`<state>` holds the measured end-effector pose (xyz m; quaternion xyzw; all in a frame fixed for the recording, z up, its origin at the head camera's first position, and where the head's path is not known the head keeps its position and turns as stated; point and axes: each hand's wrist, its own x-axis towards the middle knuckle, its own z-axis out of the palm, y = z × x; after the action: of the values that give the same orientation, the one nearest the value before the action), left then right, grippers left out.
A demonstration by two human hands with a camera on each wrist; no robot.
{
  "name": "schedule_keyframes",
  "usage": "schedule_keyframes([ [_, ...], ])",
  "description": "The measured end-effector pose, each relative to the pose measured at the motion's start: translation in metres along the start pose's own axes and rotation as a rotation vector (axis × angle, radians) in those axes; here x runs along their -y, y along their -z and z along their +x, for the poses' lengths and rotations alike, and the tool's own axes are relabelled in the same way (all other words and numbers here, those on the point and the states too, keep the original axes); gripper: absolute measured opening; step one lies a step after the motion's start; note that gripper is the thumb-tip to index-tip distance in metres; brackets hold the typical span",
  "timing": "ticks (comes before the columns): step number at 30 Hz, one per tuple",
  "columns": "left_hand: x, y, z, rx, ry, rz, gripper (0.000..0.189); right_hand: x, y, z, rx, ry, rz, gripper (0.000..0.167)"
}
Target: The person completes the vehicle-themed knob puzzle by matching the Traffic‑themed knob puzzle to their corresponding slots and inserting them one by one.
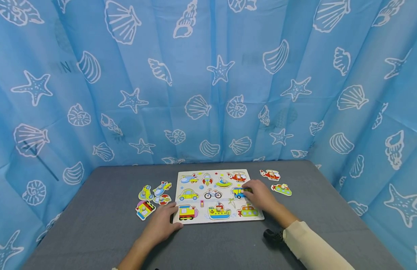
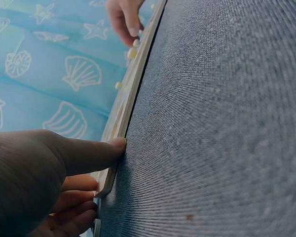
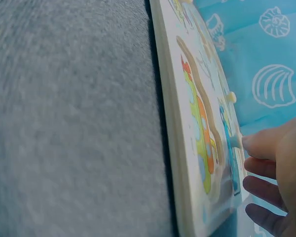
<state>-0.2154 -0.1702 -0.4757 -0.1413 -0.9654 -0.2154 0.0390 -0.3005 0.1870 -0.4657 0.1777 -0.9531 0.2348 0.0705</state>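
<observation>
A pale wooden peg puzzle board (image 1: 203,221) with printed vehicle pictures lies on the grey table. My left hand (image 1: 161,222) holds its front left corner, the thumb (image 2: 101,152) against the front edge and the other fingers round the left side. Over at the board's right side, my right hand (image 1: 261,195) pinches the bus piece (image 1: 238,192), which sits at the bus picture. The right thumb (image 3: 261,143) shows at the piece, whose knob is mostly hidden. A boat piece (image 1: 215,214) and a flying saucer piece (image 1: 222,184) with knobs sit in the board.
Loose left of the board lie a car piece (image 1: 145,193), a plane piece (image 1: 158,190), a rocket piece (image 1: 166,198) and a train piece (image 1: 145,210). A helicopter piece (image 1: 270,174) and a submarine piece (image 1: 281,190) lie to the right. Behind hangs a blue shell-patterned curtain (image 1: 208,86).
</observation>
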Motion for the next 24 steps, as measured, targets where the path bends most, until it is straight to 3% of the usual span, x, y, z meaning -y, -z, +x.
schedule_keyframes([
  [10, -0.002, 0.003, -0.001, 0.004, 0.001, 0.0, 0.058, -0.012, 0.013, -0.002, -0.05, -0.036, -0.017, 0.022],
  [24, -0.002, 0.001, -0.001, 0.0, -0.004, 0.009, 0.058, -0.04, 0.024, -0.013, -0.163, -0.021, -0.051, 0.015],
])
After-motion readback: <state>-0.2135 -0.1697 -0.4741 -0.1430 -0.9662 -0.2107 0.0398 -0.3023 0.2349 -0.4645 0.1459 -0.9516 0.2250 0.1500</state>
